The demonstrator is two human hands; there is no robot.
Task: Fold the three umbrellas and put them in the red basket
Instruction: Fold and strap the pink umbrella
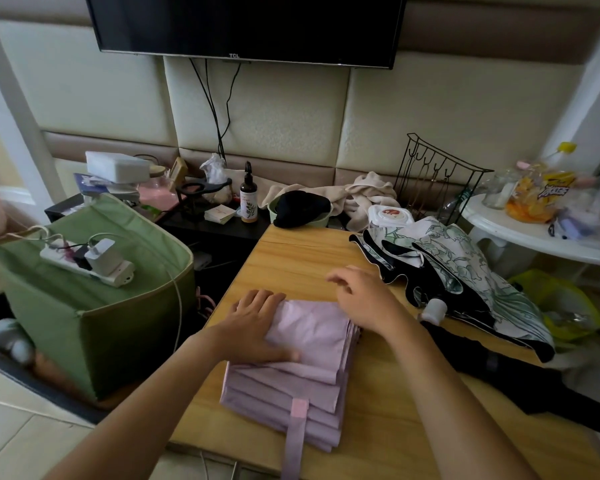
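Both hands work a lilac umbrella (302, 362) on a wooden table (291, 258): the left hand (257, 323) lies flat, fingers straight, pressing the pleated canopy near its far end, while the right hand (364, 299) hovers at the canopy's right edge, fingers loosely spread and gripping nothing visible. Folding of this first umbrella appears to be under way, its panels stacked flat and its closing strap (297, 434) hanging loose toward the camera; the next move likely calls for rolling the fabric and fastening that strap. A floral-print umbrella (465, 268) and a black umbrella (520, 379) lie unfolded just right of the hands. No red basket is in view.
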